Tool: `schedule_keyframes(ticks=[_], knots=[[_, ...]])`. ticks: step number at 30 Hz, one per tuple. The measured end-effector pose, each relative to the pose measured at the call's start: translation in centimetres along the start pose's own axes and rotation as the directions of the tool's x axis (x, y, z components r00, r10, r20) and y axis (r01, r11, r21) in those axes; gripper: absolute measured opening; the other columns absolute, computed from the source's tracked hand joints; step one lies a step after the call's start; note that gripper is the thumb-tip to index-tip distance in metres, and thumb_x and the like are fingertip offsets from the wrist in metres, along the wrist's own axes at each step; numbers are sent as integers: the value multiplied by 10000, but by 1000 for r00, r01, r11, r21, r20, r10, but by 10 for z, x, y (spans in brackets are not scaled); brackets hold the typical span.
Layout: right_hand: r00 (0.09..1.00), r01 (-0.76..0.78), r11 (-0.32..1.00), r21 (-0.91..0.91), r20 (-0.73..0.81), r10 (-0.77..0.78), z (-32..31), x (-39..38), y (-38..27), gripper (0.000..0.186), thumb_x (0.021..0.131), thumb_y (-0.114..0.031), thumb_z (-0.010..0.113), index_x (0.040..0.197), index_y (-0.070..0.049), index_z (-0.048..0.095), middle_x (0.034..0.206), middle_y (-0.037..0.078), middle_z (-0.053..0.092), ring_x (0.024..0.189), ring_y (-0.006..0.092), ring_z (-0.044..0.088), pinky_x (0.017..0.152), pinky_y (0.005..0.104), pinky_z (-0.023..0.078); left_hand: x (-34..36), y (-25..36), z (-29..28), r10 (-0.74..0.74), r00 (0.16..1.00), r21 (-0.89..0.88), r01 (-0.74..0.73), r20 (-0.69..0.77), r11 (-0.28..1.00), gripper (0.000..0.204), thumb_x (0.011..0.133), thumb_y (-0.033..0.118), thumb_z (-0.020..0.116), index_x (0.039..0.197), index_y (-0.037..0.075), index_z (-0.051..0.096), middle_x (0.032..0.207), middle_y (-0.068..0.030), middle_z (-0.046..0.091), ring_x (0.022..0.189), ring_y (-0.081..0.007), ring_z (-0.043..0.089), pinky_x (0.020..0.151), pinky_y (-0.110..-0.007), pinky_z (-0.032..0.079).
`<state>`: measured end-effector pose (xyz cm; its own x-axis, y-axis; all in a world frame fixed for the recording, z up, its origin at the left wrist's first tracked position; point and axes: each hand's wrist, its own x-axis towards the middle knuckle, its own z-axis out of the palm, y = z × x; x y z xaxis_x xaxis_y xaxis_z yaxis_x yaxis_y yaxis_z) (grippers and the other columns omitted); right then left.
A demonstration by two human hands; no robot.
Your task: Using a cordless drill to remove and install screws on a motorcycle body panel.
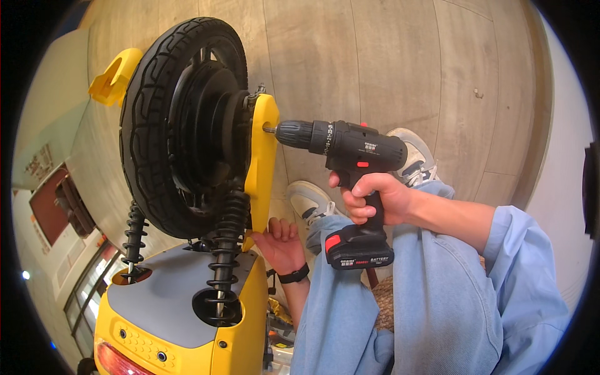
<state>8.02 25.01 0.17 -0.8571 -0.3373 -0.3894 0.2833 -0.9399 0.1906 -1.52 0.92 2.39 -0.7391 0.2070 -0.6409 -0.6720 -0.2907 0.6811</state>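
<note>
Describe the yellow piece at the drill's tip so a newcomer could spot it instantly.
Find the big black wheel above the yellow-and-grey body. Along the wheel's right side runs a long, narrow yellow piece, the right hand's black drill at its upper end. Unlike the shorter, curved yellow part left of the wheel, it has the left hand at its lower end.

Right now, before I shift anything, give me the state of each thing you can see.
Cordless drill: gripped in the right hand, bit at the yellow side arm's upper end.
Battery pack: attached to the drill.
Yellow side arm: beside the wheel, left hand at its lower end.
Wheel: tire on.
Near spring: seated in the body's round opening.
Red tail light: lit or unlit, can't tell.
</note>
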Motion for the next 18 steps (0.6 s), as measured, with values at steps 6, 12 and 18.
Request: schedule_keyframes(ticks=[6,12,18], knots=[[1000,5,1000,-4,6,-5,1,0,-1,359,812,-122,534,1163,-54,492,627,8,466,493,90,418,555,276,386,0,1,5,1,1000,-10,-1,-20,1000,433,871,557,631,969,147,531,707,35,295,617,-96,285,597,-272,280],[999,3,999,38,-33,-2,1,0,-1,342,817,-128,535,1150,-63,496,633,-3,470,497,87,418,568,274,393,0,1,2,-2,1000,-7,2,-2,1000,427,872,555,631,962,151,530,707,37,296,614,-95,287,597,-271,282],[1000,2,1000,17,14,-2,-1,2,-2,349,811,-134,544,1151,-66,497,634,-4,470,496,85,418,564,277,391,0,1,4,-1,1000,-15,1,-16,1000,430,872,555,630,944,145,523,710,35,301,617,-97,288,601,-272,281]])
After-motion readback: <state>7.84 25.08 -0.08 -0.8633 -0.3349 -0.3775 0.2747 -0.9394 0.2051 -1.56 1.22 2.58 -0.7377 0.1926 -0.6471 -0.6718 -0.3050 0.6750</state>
